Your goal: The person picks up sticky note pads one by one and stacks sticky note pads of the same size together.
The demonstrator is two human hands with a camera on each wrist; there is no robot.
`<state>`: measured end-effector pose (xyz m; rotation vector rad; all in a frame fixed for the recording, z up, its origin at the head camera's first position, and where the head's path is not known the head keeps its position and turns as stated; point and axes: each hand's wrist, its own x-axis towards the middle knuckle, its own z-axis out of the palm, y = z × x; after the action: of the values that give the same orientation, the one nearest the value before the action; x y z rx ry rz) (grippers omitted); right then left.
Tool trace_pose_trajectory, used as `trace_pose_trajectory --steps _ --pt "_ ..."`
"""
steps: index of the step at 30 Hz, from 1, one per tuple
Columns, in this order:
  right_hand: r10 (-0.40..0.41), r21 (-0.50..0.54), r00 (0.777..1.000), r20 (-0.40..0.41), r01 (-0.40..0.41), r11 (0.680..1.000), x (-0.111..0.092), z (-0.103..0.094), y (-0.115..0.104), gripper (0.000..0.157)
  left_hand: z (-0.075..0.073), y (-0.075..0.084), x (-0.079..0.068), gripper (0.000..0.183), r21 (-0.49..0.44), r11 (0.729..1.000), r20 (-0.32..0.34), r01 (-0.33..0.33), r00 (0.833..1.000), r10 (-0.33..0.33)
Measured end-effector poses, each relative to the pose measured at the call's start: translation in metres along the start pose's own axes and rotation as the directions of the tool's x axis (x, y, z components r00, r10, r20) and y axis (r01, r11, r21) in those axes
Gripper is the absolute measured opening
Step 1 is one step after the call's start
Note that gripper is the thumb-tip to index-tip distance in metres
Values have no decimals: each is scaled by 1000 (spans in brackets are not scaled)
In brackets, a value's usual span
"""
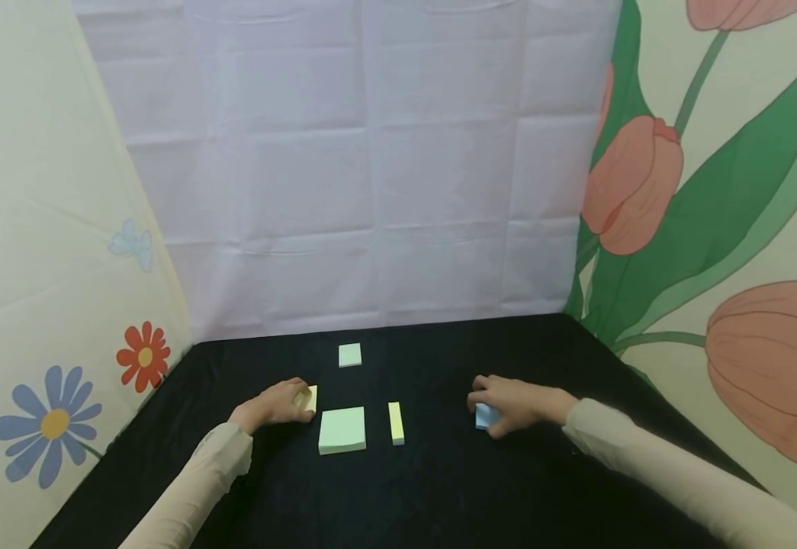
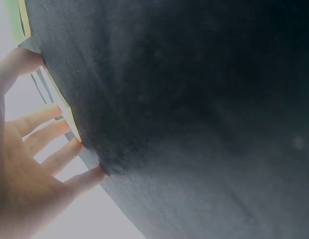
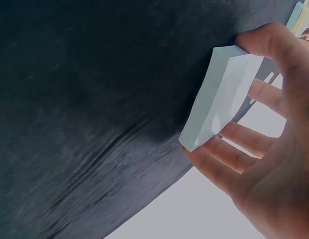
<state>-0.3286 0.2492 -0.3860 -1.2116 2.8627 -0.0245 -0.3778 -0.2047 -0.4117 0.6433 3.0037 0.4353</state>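
Note:
My left hand [image 1: 277, 402] spans a pale yellow sticky note pad [image 1: 312, 398] at the left of the black table. In the left wrist view, the thumb meets one end of that thin pad [image 2: 64, 105] and the fingertips rest along its other end. On the right, my right hand [image 1: 520, 400] grips a blue sticky note pad [image 1: 486, 416] between thumb and fingers. The right wrist view shows this block [image 3: 221, 94] as thick and pale, lying low over the dark cloth. Part of each pad is hidden under the hand in the head view.
Between the hands lie a large light green sticky note pad [image 1: 342, 428] and a narrow yellow pad [image 1: 396, 419] with a bluish lower edge. A small pale green pad [image 1: 350, 354] sits farther back. White cloth [image 1: 371, 191] hangs behind the black table [image 1: 425, 503].

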Motion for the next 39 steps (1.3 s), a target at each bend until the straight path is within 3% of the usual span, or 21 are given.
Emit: trace_pose_trajectory --steps 23,39 --pt "-51 -26 998 40 52 998 20 -3 -10 38 3 -2 0 57 4 1000 -1 9 1000 -9" --pt "-18 -51 995 99 23 998 37 -5 -26 39 0 -1 0 58 2 1000 4 -3 1000 3"
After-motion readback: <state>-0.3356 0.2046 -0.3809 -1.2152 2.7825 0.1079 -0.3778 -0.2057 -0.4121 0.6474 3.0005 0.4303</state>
